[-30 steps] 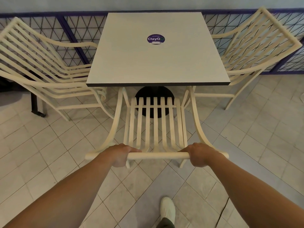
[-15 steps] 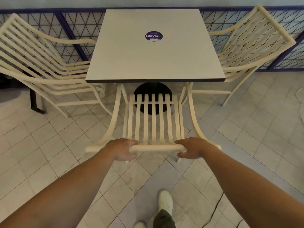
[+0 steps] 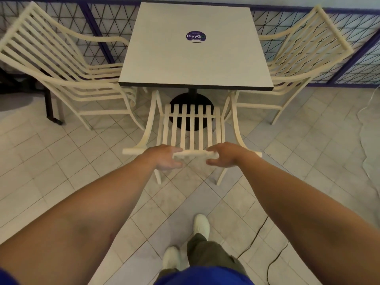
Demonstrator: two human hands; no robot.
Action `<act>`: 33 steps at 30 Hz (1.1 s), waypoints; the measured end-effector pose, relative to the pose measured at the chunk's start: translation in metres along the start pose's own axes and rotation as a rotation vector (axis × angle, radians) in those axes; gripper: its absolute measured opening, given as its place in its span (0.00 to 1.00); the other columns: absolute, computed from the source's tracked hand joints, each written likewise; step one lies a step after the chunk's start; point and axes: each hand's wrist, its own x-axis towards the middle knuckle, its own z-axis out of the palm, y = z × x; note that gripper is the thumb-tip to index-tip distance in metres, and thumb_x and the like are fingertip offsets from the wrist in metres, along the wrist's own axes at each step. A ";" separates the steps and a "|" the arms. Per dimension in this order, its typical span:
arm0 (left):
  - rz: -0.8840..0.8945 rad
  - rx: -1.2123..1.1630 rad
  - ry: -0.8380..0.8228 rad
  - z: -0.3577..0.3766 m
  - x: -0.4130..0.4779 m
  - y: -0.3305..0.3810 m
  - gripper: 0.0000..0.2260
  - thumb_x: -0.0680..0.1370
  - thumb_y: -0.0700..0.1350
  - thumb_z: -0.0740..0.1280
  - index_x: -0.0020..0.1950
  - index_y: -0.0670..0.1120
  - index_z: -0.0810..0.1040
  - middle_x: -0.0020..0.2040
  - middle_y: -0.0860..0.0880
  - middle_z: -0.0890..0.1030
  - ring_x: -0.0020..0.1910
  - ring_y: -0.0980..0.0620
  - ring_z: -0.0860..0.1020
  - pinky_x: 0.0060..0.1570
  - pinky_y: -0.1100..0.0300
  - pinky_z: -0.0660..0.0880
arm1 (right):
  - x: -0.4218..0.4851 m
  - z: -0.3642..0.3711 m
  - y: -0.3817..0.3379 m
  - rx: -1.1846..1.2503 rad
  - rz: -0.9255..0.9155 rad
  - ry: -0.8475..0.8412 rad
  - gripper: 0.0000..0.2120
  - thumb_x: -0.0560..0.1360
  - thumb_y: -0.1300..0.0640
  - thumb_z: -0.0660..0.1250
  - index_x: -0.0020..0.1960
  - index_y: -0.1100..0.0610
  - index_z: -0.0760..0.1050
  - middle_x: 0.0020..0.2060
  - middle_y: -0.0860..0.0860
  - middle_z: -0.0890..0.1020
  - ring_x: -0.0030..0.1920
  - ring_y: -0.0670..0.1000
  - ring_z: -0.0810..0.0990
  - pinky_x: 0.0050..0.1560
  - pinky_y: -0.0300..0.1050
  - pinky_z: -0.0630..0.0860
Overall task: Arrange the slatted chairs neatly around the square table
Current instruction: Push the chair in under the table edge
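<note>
Since the near chair (image 3: 191,124) sits square to the square table (image 3: 195,58), its seat front tucked under the near edge, both hands need little purchase. The left hand (image 3: 164,158) and right hand (image 3: 225,156) flank the middle of its top rail (image 3: 193,154), fingers nearly straight above and thumbs below, apparently not clamping it, though blur makes contact hard to judge. Cream-coloured, with upright back slats and outswept curved arms, it lines up with the black pedestal base (image 3: 197,98). A matching left chair (image 3: 67,64) and right chair (image 3: 298,54) face the table's sides.

Single head view, wide-angle, looks forward and down from standing height over square table (image 3: 195,48), near.
</note>
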 end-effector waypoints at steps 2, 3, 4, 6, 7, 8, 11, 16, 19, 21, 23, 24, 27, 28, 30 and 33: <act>-0.020 -0.030 0.009 0.001 -0.013 -0.002 0.34 0.75 0.66 0.66 0.79 0.61 0.61 0.77 0.48 0.67 0.72 0.46 0.68 0.65 0.51 0.70 | -0.003 -0.001 -0.013 -0.003 -0.029 0.004 0.26 0.74 0.38 0.65 0.68 0.48 0.72 0.58 0.50 0.80 0.54 0.52 0.78 0.55 0.52 0.74; -0.034 -0.046 0.021 0.001 -0.020 -0.006 0.34 0.75 0.66 0.66 0.79 0.61 0.62 0.78 0.48 0.67 0.73 0.45 0.68 0.66 0.50 0.69 | -0.002 -0.004 -0.020 -0.009 -0.047 0.007 0.25 0.74 0.38 0.65 0.67 0.49 0.73 0.57 0.50 0.80 0.53 0.52 0.78 0.54 0.51 0.74; -0.050 -0.070 0.026 0.001 -0.027 -0.009 0.34 0.75 0.66 0.66 0.79 0.60 0.62 0.78 0.48 0.66 0.73 0.45 0.68 0.67 0.50 0.69 | 0.000 -0.005 -0.028 -0.015 -0.069 -0.003 0.24 0.75 0.39 0.65 0.67 0.49 0.73 0.56 0.50 0.80 0.53 0.52 0.78 0.54 0.51 0.74; -0.097 -0.116 0.047 0.002 -0.045 -0.022 0.35 0.75 0.67 0.66 0.79 0.59 0.62 0.79 0.48 0.65 0.73 0.45 0.68 0.68 0.51 0.68 | 0.006 -0.008 -0.049 -0.036 -0.126 -0.026 0.23 0.75 0.40 0.65 0.66 0.50 0.74 0.57 0.50 0.80 0.54 0.52 0.77 0.54 0.51 0.74; -0.123 -0.130 0.056 0.004 -0.054 -0.028 0.35 0.75 0.68 0.66 0.79 0.59 0.62 0.79 0.49 0.64 0.74 0.46 0.66 0.68 0.52 0.67 | 0.010 -0.008 -0.058 -0.046 -0.152 -0.039 0.23 0.76 0.40 0.65 0.66 0.50 0.74 0.58 0.50 0.80 0.55 0.52 0.77 0.55 0.51 0.73; -0.157 -0.150 0.066 0.007 -0.065 -0.037 0.35 0.75 0.68 0.65 0.79 0.58 0.61 0.80 0.50 0.63 0.75 0.46 0.65 0.68 0.52 0.67 | 0.015 -0.008 -0.070 -0.062 -0.181 -0.053 0.24 0.76 0.40 0.64 0.67 0.50 0.73 0.61 0.50 0.79 0.57 0.53 0.76 0.57 0.52 0.73; -0.281 -0.251 0.099 0.015 -0.101 -0.065 0.35 0.75 0.69 0.64 0.79 0.59 0.61 0.80 0.51 0.62 0.75 0.47 0.66 0.67 0.52 0.67 | 0.029 -0.007 -0.108 -0.107 -0.248 -0.094 0.30 0.76 0.36 0.62 0.73 0.49 0.67 0.71 0.50 0.71 0.67 0.55 0.71 0.66 0.54 0.69; -0.495 -0.475 0.186 0.046 -0.182 -0.121 0.35 0.75 0.70 0.65 0.79 0.60 0.61 0.78 0.50 0.66 0.73 0.46 0.68 0.69 0.49 0.67 | 0.053 0.006 -0.203 -0.235 -0.405 -0.200 0.34 0.75 0.32 0.60 0.76 0.46 0.63 0.75 0.50 0.66 0.73 0.54 0.65 0.70 0.52 0.63; -0.596 -0.575 0.244 0.071 -0.227 -0.149 0.34 0.76 0.68 0.65 0.79 0.59 0.61 0.78 0.49 0.67 0.73 0.46 0.68 0.69 0.48 0.67 | 0.061 0.021 -0.265 -0.312 -0.529 -0.254 0.35 0.75 0.32 0.60 0.76 0.49 0.63 0.75 0.49 0.65 0.73 0.53 0.65 0.71 0.48 0.61; -0.659 -0.628 0.282 0.089 -0.257 -0.169 0.34 0.76 0.68 0.65 0.79 0.59 0.61 0.78 0.49 0.67 0.74 0.47 0.68 0.70 0.48 0.67 | 0.064 0.032 -0.309 -0.334 -0.595 -0.284 0.35 0.75 0.32 0.61 0.75 0.49 0.63 0.74 0.49 0.67 0.72 0.52 0.66 0.70 0.46 0.61; -0.721 -0.676 0.320 0.106 -0.286 -0.191 0.34 0.76 0.68 0.65 0.79 0.59 0.62 0.78 0.50 0.67 0.74 0.47 0.67 0.70 0.48 0.66 | 0.065 0.045 -0.354 -0.348 -0.651 -0.314 0.35 0.74 0.33 0.62 0.75 0.50 0.64 0.73 0.50 0.68 0.70 0.52 0.68 0.68 0.46 0.63; -0.750 -0.703 0.339 0.115 -0.301 -0.204 0.34 0.75 0.68 0.65 0.78 0.59 0.62 0.77 0.50 0.67 0.74 0.47 0.68 0.70 0.49 0.66 | 0.066 0.053 -0.379 -0.364 -0.681 -0.327 0.35 0.74 0.33 0.62 0.75 0.50 0.65 0.72 0.50 0.69 0.69 0.52 0.70 0.67 0.46 0.65; -0.793 -0.740 0.366 0.135 -0.336 -0.238 0.34 0.75 0.68 0.65 0.79 0.59 0.62 0.78 0.51 0.67 0.74 0.48 0.68 0.70 0.51 0.66 | 0.072 0.074 -0.439 -0.396 -0.729 -0.344 0.35 0.73 0.32 0.62 0.75 0.50 0.65 0.72 0.50 0.70 0.67 0.52 0.72 0.65 0.47 0.67; -0.805 -0.749 0.371 0.140 -0.348 -0.251 0.34 0.75 0.69 0.65 0.79 0.60 0.62 0.78 0.51 0.67 0.74 0.48 0.68 0.70 0.51 0.66 | 0.073 0.083 -0.460 -0.398 -0.737 -0.354 0.36 0.73 0.32 0.63 0.74 0.50 0.65 0.71 0.50 0.70 0.67 0.51 0.72 0.63 0.46 0.68; -0.828 -0.760 0.383 0.150 -0.373 -0.281 0.34 0.75 0.69 0.65 0.79 0.60 0.62 0.77 0.50 0.67 0.73 0.48 0.69 0.70 0.50 0.67 | 0.079 0.100 -0.501 -0.398 -0.752 -0.367 0.36 0.73 0.32 0.63 0.74 0.49 0.65 0.70 0.49 0.72 0.66 0.51 0.73 0.59 0.43 0.67; -0.848 -0.754 0.398 0.162 -0.409 -0.330 0.34 0.76 0.67 0.66 0.78 0.58 0.63 0.77 0.50 0.68 0.73 0.48 0.68 0.70 0.50 0.66 | 0.088 0.120 -0.556 -0.381 -0.766 -0.366 0.36 0.72 0.31 0.63 0.74 0.48 0.65 0.70 0.49 0.72 0.66 0.51 0.74 0.56 0.41 0.66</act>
